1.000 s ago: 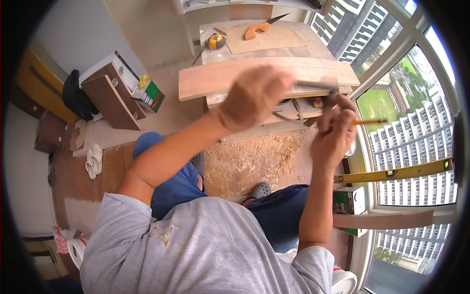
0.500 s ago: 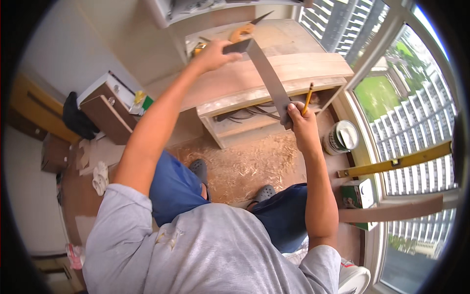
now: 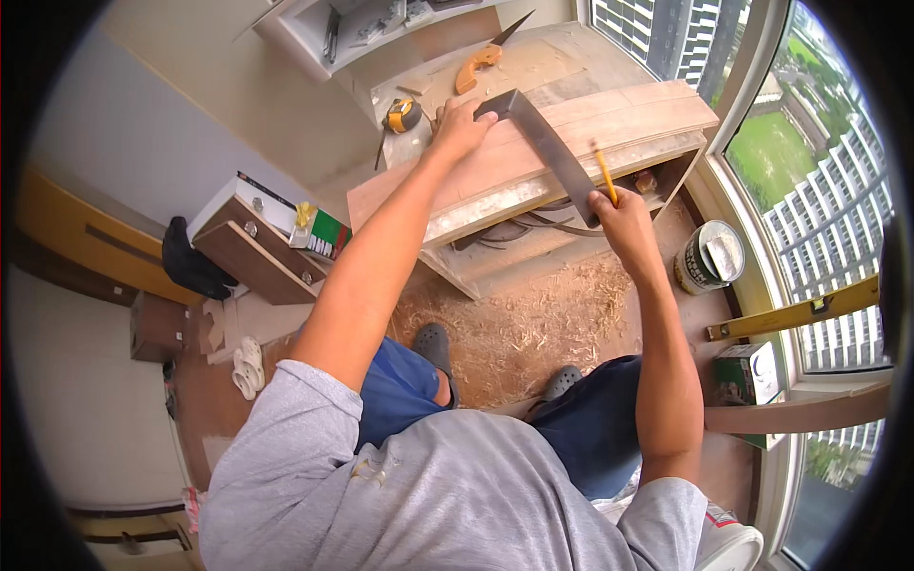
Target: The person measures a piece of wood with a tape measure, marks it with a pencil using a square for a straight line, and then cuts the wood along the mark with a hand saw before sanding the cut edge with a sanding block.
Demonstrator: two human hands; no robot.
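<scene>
A dark grey L-shaped carpenter's square (image 3: 552, 147) lies across the pale wooden boards (image 3: 628, 114) on top of a low bench or cabinet. My left hand (image 3: 459, 130) is closed on its short arm, near the bench's far edge. At the lower end of the long arm, my right hand (image 3: 624, 224) grips the square with the thumb on its face. A yellow pencil (image 3: 605, 171) also sticks up from my right hand. Beyond the boards lies a handsaw with an orange-brown wooden handle (image 3: 476, 68). A yellow and black tape measure (image 3: 403, 115) rests beside my left hand.
Wood shavings (image 3: 533, 324) cover the floor around my clogs. A paint bucket (image 3: 709, 257), a yellow spirit level (image 3: 800, 309) and a curved wooden strip (image 3: 800, 411) are on the right by the windows. Brown drawers (image 3: 262, 257) stand at left. Dark curved strips (image 3: 533, 224) lie inside the bench.
The carpenter's square has come down onto the boards, both hands still on it. The whole view has shifted, so the scene appears farther right. The tape measure now shows fully.
</scene>
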